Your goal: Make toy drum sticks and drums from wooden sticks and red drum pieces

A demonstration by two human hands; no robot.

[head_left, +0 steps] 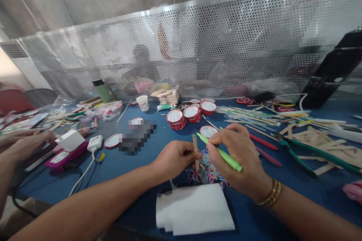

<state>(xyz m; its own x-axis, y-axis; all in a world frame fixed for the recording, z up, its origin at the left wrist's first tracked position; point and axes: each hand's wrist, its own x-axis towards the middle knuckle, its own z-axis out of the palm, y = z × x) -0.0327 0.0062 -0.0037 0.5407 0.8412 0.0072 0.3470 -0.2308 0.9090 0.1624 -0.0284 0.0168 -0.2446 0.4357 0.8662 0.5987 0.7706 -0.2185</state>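
Head cam: L hand (pixel 175 158) pinches wooden stick (pixel 195 150) upright btwn thumb + fingers, mid-table, near me. R hand (pixel 240 158) closed round green marker (pixel 223 155), tip pointing up-left, just beside stick's top; can't tell if touching. Coloured rubber-band tangle (pixel 207 173) lies on blue table (pixel 127 167) below the stick. Folded white paper (pixel 195 209) nearer me. Red-rimmed tubs (pixel 192 113) farther back, green-handled pliers (pixel 305 154) to the right. Another person's hands (pixel 22 147) at far left.

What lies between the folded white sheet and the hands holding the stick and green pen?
Head view: a tangle of multicoloured strands lies on the blue table there, below the wooden stick and green pen.
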